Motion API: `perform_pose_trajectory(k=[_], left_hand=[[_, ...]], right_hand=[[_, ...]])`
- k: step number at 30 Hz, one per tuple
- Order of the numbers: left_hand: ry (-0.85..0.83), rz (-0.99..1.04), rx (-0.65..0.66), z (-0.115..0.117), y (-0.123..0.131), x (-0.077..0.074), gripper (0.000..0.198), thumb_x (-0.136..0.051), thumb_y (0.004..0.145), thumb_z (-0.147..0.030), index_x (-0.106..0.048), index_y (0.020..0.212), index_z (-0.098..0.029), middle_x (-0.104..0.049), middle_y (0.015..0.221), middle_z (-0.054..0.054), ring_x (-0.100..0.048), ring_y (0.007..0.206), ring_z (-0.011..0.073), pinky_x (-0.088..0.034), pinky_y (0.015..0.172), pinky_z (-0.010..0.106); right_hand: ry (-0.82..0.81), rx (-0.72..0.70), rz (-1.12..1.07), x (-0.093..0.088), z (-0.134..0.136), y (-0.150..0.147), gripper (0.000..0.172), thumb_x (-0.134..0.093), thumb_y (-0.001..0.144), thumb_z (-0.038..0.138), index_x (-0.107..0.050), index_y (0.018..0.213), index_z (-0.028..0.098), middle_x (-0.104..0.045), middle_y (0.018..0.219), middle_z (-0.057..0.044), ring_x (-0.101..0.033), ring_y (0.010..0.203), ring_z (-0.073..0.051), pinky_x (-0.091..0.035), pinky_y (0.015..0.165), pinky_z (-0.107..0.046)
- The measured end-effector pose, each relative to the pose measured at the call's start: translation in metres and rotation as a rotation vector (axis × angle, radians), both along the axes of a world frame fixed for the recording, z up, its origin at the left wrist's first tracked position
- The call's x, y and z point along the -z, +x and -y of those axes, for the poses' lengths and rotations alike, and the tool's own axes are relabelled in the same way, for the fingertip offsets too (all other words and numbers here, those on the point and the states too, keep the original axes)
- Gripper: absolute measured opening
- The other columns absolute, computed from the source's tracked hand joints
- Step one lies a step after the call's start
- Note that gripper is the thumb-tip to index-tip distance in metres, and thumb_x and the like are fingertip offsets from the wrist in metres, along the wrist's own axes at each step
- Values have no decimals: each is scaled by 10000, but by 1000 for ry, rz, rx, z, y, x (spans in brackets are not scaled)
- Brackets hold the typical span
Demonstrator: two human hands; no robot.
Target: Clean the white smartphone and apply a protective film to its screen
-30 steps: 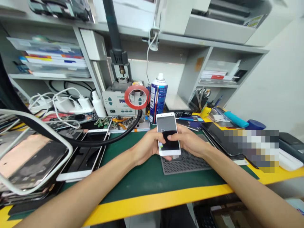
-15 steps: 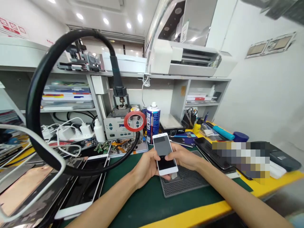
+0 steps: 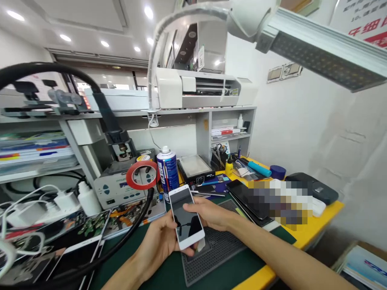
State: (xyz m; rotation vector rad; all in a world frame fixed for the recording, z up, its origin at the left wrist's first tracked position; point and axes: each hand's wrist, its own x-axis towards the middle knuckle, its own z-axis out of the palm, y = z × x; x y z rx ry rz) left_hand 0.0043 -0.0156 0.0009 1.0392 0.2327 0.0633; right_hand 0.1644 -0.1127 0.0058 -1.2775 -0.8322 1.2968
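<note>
While both hands meet over the green mat (image 3: pixel 169 278), a white phone (image 3: pixel 186 217) sits between them, screen up and dark; the left hand (image 3: pixel 160 243) cups it from below with fingers curled round its left edge and lower end, and the right hand (image 3: pixel 208 213) closes on its right edge, thumb lying across the top of the glass; the phone is held just above a grey ribbed pad (image 3: pixel 217 249) that lies on the mat under the hands. Beyond the hands stands a blue spray can (image 3: pixel 167 169), and just left of it a red tape ring (image 3: pixel 142 175) leans against a grey station (image 3: pixel 116 187); a black hose (image 3: pixel 121 241) curves across the mat to the left of the left hand; further left lie white chargers (image 3: pixel 65 199), a white bottle (image 3: pixel 87 199) and loose phone screens (image 3: pixel 78 257). To the right of the right hand a dark tablet (image 3: pixel 244 193) rests on the yellow bench top (image 3: pixel 314 225), with a blue tube (image 3: pixel 260 169) and a black pouch (image 3: pixel 314 187) beyond it. Grey shelves (image 3: pixel 211 133) rise behind the bench, carrying a white machine (image 3: pixel 196 86); a lamp bar (image 3: pixel 320 60) hangs overhead at the right; the wall (image 3: pixel 317 133) is white, and round ceiling lights (image 3: pixel 104 43) glow further back in the room.
</note>
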Motion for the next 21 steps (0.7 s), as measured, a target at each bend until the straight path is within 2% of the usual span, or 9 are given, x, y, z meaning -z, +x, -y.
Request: perform_pose_trajectory(k=[7, 12, 16, 19, 21], left_hand=[[13, -77, -58, 5, 1, -4, 470, -509, 806, -230, -529, 1269, -153, -688, 1063, 166, -685, 855, 375, -543, 687, 464], [36, -72, -103, 14, 1, -8, 579, -485, 822, -199, -404, 1394, -152, -677, 1103, 183, -677, 833, 358, -541, 707, 486], [1, -96, -148, 20, 2, -20, 692, -548, 847, -186, -277, 1483, -193, -658, 1182, 172, -677, 897, 330, -559, 779, 497], [162, -204, -284, 19, -9, -36, 781, -670, 830, -220, -264, 1497, -219, -653, 1204, 154, -684, 963, 333, -578, 824, 504], [357, -269, -458, 18, -26, -44, 817, -760, 785, -260, -324, 1476, -253, -628, 1262, 125, -686, 975, 315, -603, 793, 457]], right_hand=[[-6, -42, -81, 2, -2, 3, 216, -501, 959, 370, -586, 1012, 179, -641, 685, -5, -600, 482, -140, -490, 436, -231], [-34, -26, -118, -3, 0, 4, 165, -461, 981, 291, -584, 984, 181, -617, 650, 5, -589, 470, -145, -491, 432, -241], [-23, -8, -233, 1, -1, 7, 214, -476, 979, 315, -616, 1032, 162, -675, 747, -32, -640, 573, -158, -521, 499, -253], [13, 4, -294, 2, -2, 9, 258, -456, 985, 341, -617, 1061, 154, -706, 834, -55, -675, 666, -180, -557, 570, -301], [27, 24, -326, 1, -2, 10, 241, -452, 984, 328, -610, 1034, 153, -703, 815, -48, -677, 678, -181, -564, 596, -312]])
